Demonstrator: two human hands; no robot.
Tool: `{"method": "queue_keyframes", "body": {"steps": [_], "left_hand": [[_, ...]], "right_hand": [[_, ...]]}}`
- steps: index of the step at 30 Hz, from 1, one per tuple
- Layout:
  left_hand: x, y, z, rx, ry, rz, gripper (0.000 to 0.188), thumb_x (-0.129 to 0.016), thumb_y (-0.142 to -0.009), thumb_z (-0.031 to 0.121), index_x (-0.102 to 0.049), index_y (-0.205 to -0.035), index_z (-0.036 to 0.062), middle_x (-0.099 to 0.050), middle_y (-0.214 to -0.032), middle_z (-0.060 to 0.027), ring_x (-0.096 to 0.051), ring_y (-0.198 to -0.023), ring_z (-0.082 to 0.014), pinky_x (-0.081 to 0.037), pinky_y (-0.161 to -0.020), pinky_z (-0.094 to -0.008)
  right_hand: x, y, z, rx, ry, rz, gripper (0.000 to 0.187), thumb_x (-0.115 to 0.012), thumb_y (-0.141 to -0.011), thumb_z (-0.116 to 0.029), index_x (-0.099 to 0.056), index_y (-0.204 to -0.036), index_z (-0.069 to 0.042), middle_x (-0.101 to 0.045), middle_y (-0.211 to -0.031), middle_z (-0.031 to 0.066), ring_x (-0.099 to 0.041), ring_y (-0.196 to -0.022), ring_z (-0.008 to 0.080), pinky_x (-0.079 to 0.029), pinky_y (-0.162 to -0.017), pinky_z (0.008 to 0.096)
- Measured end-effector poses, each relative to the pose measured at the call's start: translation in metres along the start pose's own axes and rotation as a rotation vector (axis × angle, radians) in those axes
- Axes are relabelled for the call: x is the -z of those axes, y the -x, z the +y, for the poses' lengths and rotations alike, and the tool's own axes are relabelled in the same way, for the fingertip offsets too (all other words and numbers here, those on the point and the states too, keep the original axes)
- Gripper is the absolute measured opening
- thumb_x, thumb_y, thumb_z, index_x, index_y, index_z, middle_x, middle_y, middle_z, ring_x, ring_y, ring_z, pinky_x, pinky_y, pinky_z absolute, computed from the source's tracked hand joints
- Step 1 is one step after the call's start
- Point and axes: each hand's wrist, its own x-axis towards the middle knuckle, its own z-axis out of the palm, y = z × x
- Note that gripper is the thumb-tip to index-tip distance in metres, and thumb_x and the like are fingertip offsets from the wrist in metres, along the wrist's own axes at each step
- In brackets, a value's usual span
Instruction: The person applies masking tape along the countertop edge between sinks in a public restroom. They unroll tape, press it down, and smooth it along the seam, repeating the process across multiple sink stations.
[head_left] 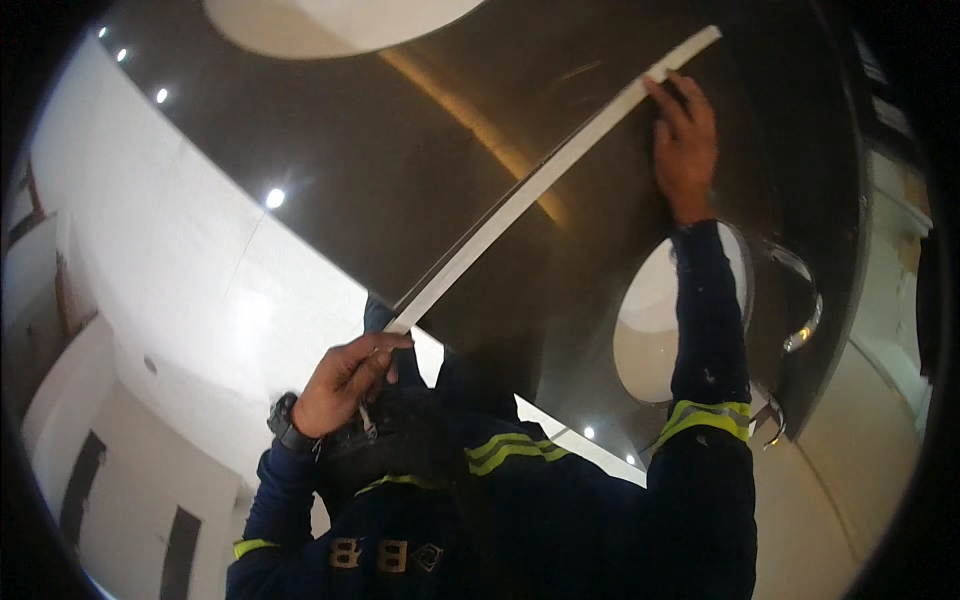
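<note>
A long, narrow white strip (540, 183) runs diagonally across a dark, smooth surface (400, 170), from lower left to upper right. My left hand (345, 385), with a dark watch at its wrist, is closed around the strip's lower end. Just under those fingers shows a small metallic bit, too small to name. Close to the upper end, my right hand (688, 150) grips the strip with its fingertips, and a short length sticks out past them. A thin dark line follows the strip's left edge.
Round white basins are set in the dark surface, one at the top (340, 25) and another beside my right forearm (655, 330). A curved chrome faucet (805, 300) stands at the right. Along the left runs a bright white panel (210, 270) with small round lights.
</note>
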Motion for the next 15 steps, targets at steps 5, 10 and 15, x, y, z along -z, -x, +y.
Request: {"method": "queue_keyframes", "body": {"steps": [5,10,15], "left_hand": [[0.001,0.006,-0.001,0.012,0.029,0.054,0.032,-0.041,-0.112,0.016,-0.063,-0.133,0.0043,-0.059,-0.077,-0.0006,-0.045,-0.057,-0.0046,-0.037,-0.055,-0.0227],[0.003,0.003,-0.010,-0.009,0.045,0.122,0.031,-0.043,-0.112,0.019,-0.065,-0.129,0.0037,-0.057,-0.072,-0.0007,-0.048,-0.058,-0.0054,-0.039,-0.056,-0.0239],[-0.001,0.002,-0.005,-0.002,0.027,0.153,0.031,-0.043,-0.111,0.016,-0.066,-0.127,0.0024,-0.056,-0.071,-0.0013,-0.049,-0.061,-0.0076,-0.040,-0.059,-0.0259]], "right_hand": [[-0.003,-0.003,-0.010,-0.002,-0.053,0.002,0.056,-0.061,-0.090,-0.001,-0.067,-0.137,-0.030,-0.056,-0.147,0.0053,-0.050,-0.138,0.0338,-0.040,-0.117,0.0456],[-0.003,-0.005,-0.008,0.017,-0.004,0.000,0.055,-0.059,-0.091,-0.001,-0.066,-0.138,-0.030,-0.056,-0.148,0.0053,-0.049,-0.139,0.0335,-0.040,-0.117,0.0456],[-0.002,-0.005,-0.008,0.022,-0.005,-0.001,0.055,-0.059,-0.091,-0.001,-0.067,-0.138,-0.030,-0.056,-0.147,0.0052,-0.049,-0.139,0.0327,-0.040,-0.117,0.0452]]}}
